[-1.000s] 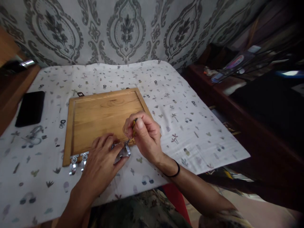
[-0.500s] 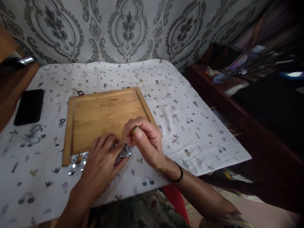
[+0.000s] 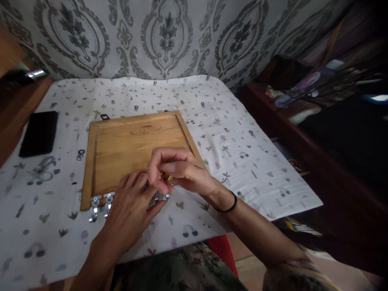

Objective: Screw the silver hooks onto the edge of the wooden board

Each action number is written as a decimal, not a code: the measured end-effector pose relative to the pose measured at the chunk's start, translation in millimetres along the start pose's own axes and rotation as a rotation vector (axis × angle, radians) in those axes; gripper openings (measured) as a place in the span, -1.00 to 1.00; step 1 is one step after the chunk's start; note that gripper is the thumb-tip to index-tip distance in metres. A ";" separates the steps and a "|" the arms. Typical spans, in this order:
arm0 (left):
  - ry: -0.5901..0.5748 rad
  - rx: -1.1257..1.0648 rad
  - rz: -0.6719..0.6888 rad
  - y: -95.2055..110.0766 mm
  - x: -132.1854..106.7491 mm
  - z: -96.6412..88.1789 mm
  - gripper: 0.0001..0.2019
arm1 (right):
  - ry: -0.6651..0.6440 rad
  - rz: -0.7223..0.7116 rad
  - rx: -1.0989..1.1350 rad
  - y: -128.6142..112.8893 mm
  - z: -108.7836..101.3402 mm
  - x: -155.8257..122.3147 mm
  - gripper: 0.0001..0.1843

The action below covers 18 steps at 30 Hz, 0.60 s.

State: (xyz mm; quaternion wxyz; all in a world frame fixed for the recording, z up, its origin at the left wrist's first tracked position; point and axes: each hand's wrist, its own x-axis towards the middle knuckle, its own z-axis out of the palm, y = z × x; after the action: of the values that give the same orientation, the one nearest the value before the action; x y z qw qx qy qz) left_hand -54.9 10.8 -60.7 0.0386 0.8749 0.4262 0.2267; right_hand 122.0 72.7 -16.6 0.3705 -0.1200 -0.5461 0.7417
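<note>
Plainly, through the head camera I have both hands working at the centre of the frame, over the near edge of a framed wooden panel point(image 3: 136, 137). The left hand point(image 3: 131, 196) lies palm down across that edge, its fingers bent over the wood and its thumb and forefinger closed about a silver hook point(image 3: 163, 197), which my view shows only in part. The right hand point(image 3: 180, 169) is just above it, fingers curled and closed on a small yellow-handled screwdriver point(image 3: 167, 176); I see a bit of the handle between the fingers, and the tip is hidden from me. Left of the left hand, towards the lower left of the frame, two more silver hooks point(image 3: 94, 208) sit along the same edge of the panel, hanging out over a white printed tablecloth point(image 3: 248, 178). On the right wrist I make out a thin black band point(image 3: 229, 204). Over at the left of the frame a black phone point(image 3: 39, 134) lies on the cloth, well apart from the panel. At the upper right I get a clear bottle point(image 3: 300, 88) lying tilted on a dark wooden surface, and grey patterned fabric point(image 3: 166, 36) fills the top.
</note>
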 end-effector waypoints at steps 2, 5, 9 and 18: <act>-0.001 -0.002 -0.006 -0.2 -0.5 0.4 -0.83 | -0.008 0.021 -0.013 0.7 2.0 1.2 -0.77; -0.031 0.019 0.000 -1.2 -1.6 1.3 -0.81 | 0.075 -0.030 -0.014 3.8 7.9 2.8 -0.68; -0.068 0.049 -0.001 -2.5 -2.1 2.3 -0.81 | 0.337 -0.158 0.000 12.3 22.2 5.7 -0.69; -0.099 0.018 -0.007 -3.4 -0.3 1.1 -0.77 | 0.828 -0.343 -0.147 26.1 45.7 9.9 -0.60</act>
State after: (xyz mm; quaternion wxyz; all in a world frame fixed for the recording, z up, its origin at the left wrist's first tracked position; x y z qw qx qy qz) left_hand -57.1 12.8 -62.7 0.0524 0.8839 0.4289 0.1791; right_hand 77.6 43.0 -20.7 0.6657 -0.3405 -0.4152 0.5182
